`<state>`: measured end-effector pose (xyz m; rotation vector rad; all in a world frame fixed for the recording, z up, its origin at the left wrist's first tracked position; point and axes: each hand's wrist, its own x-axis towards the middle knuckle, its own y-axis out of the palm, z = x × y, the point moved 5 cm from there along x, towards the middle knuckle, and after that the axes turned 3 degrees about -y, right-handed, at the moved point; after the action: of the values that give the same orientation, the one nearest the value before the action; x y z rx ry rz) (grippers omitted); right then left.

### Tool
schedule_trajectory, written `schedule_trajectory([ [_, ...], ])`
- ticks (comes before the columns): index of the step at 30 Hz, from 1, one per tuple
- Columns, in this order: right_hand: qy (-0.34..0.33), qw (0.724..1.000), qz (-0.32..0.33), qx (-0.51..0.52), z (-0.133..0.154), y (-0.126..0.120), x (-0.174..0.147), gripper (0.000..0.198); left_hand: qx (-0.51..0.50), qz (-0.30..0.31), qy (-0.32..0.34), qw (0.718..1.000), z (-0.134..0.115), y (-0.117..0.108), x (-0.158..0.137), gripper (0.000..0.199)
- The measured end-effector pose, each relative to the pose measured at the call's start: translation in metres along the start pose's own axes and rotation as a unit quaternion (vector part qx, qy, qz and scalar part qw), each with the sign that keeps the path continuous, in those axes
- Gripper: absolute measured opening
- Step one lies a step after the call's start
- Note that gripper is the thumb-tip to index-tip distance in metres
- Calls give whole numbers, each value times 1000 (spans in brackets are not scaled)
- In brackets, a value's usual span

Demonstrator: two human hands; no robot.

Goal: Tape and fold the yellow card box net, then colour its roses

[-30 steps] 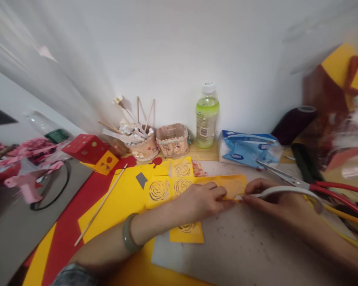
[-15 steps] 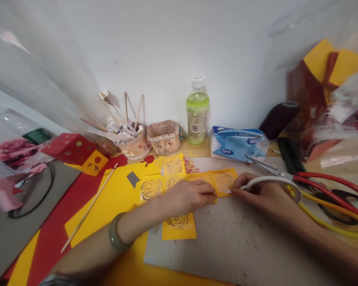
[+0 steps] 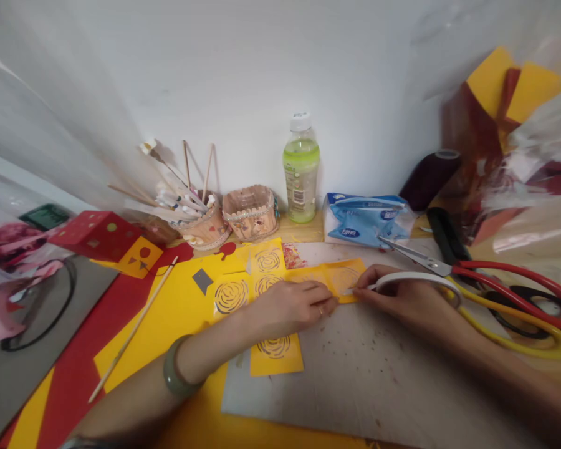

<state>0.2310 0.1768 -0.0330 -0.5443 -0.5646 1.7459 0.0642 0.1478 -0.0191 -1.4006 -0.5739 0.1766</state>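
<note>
A yellow paper cutout (image 3: 277, 365) shaped like a cross, with swirl patterns cut through its panels, lies on the grey board. My left hand (image 3: 303, 305), with a ring and a green bangle, presses down on its middle, fingers together and bent at the paper's lower edge. On the far right panel (image 3: 345, 278), my right hand (image 3: 393, 299) pinches a white strip at the paper's edge. A white tape roll (image 3: 418, 277) hangs around that hand, and the strip seems to come from it. My right fingertips are partly hidden by the thumb and strip.
Red-handled scissors (image 3: 500, 268) and yellow-handled scissors (image 3: 509, 312) lie close to my right wrist. Behind stand a green drink bottle (image 3: 302, 168), a tissue pack (image 3: 369, 218) and a basket (image 3: 251, 215). A wooden stick (image 3: 133, 330) and a red box (image 3: 98, 234) are at left.
The whole view has shifted slightly, with things a little left and higher. My right fingertips have moved slightly along the panel's edge with the strip; my left hand stays on the paper.
</note>
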Motion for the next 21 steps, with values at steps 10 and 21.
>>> schedule_trajectory([
  [10, 44, 999, 23, 2, -1, 4, 0, 13, -3, 33, -119, 992, 1, 14, 3, 28],
  [21, 19, 997, 22, 67, 8, 1, -10, 12, -141, 75, -187, 969, 5, 10, 10, 33],
])
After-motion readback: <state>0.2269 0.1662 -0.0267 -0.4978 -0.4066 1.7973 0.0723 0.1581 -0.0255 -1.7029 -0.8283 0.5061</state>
